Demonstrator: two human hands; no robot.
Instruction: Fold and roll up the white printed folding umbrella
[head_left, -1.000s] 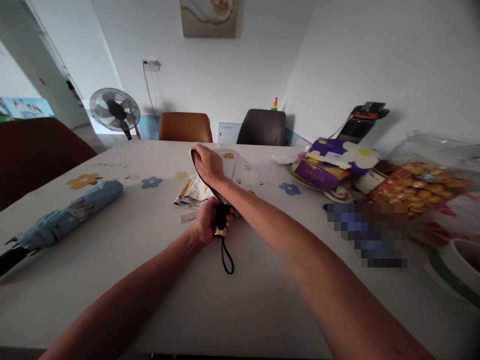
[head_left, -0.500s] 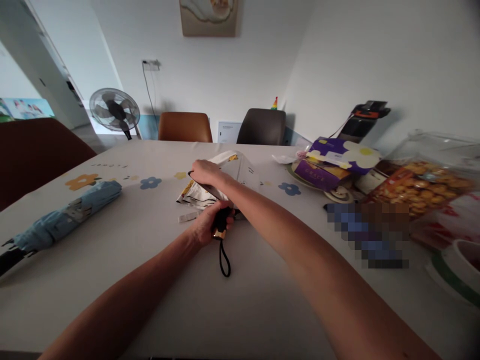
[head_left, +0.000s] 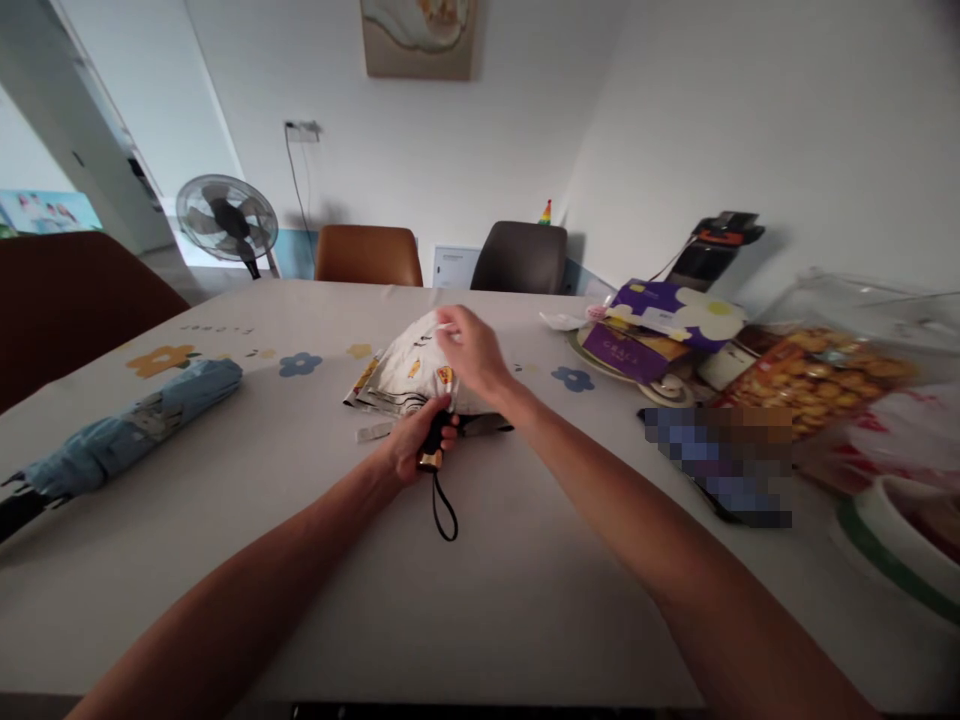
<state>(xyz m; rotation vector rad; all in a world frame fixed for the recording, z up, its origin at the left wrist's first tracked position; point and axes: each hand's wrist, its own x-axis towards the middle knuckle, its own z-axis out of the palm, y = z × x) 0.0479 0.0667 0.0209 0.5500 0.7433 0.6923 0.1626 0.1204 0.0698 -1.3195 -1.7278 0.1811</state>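
A folding umbrella with a white, yellow-printed canopy (head_left: 409, 365) lies loosely gathered on the table, its folds spread. My left hand (head_left: 416, 440) is wrapped round its black handle (head_left: 433, 440), which has a gold end and a black wrist loop (head_left: 448, 515). Over the right side of the canopy is my right hand (head_left: 476, 355), fingers loosely bent and a little apart. Whether its fingertips touch the cloth is hard to see. A pale strap end (head_left: 371, 433) sticks out at the canopy's left, and dark folds show beneath at the right.
A rolled blue umbrella (head_left: 142, 435) lies at the left of the table (head_left: 315, 600). At the right are a purple box (head_left: 630, 352), a snack container (head_left: 840, 375), a blurred-out item (head_left: 720, 465) and a white-and-green bowl (head_left: 885, 550). Chairs and a fan (head_left: 229, 220) stand behind.
My right hand has moved from the canopy's left side to its right, and the printed cloth at the left now shows. My left hand stays on the handle.
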